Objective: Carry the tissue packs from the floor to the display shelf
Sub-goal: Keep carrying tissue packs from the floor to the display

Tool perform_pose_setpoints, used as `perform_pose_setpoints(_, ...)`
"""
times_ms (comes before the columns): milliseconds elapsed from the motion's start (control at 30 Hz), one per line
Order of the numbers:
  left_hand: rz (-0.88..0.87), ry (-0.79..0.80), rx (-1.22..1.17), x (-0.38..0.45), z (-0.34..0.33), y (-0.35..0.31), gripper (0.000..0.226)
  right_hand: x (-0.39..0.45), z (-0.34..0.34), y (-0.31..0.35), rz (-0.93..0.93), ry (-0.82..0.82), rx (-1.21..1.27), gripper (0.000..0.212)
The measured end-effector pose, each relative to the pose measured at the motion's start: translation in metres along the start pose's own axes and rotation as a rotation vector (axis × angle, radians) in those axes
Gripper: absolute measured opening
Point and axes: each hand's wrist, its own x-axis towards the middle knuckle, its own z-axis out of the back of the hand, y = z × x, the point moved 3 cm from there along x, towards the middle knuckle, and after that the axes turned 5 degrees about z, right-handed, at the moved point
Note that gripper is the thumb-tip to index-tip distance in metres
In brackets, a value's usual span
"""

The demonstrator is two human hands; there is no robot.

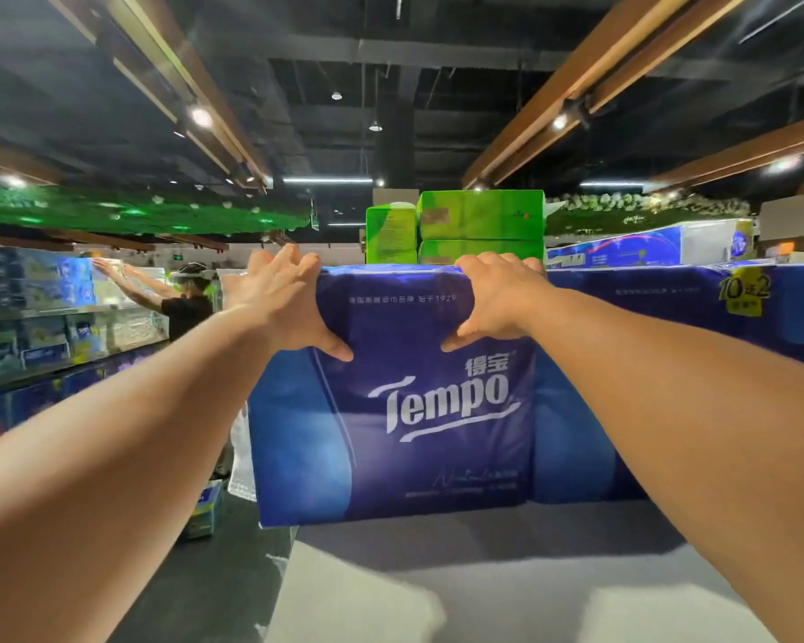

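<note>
Both hands grip the top edge of the large blue plastic-wrapped Tempo tissue pack (418, 401): left hand (282, 301) at its upper left corner, right hand (495, 297) right of centre, fingers curled over, thumbs on the front. Pack stands upright on the pale grey display shelf surface (483, 573), beside more blue packs (715, 308).

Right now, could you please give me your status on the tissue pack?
Both hands, left and right, grip the blue Tempo pack at its top edge. Pack on shelf surface. Green packs stacked behind.
</note>
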Motion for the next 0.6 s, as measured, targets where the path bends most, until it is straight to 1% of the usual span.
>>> perform_pose_setpoints(100, -0.017, 0.015, 0.056, 0.013, -0.011, -0.001, 0.120, 0.016, -0.009, -0.002, 0.003, -0.009, 0.011, 0.123)
perform_pose_setpoints(167, -0.005, 0.028, 0.042, 0.021, -0.018, 0.000, 0.124, 0.027, -0.016, -0.003, -0.001, 0.000, 0.017, 0.122)
perform_pose_setpoints(267, -0.001, 0.062, 0.011, 0.035, -0.027, 0.003, 0.129, 0.040, -0.025, -0.007, -0.006, -0.033, 0.038, 0.118)
perform_pose_setpoints(333, -0.006, 0.071, 0.003, 0.040, -0.028, 0.003, 0.129, 0.045, -0.028, -0.010, -0.010, -0.042, 0.056, 0.120)
perform_pose_setpoints(500, -0.001, 0.011, 0.035, 0.032, -0.033, 0.001, 0.138, 0.039, -0.029, -0.007, -0.027, -0.082, 0.071, 0.121)
perform_pose_setpoints(600, -0.009, -0.026, 0.091, 0.022, -0.034, -0.005, 0.143, 0.025, -0.033, 0.003, -0.096, -0.113, 0.048, 0.124)
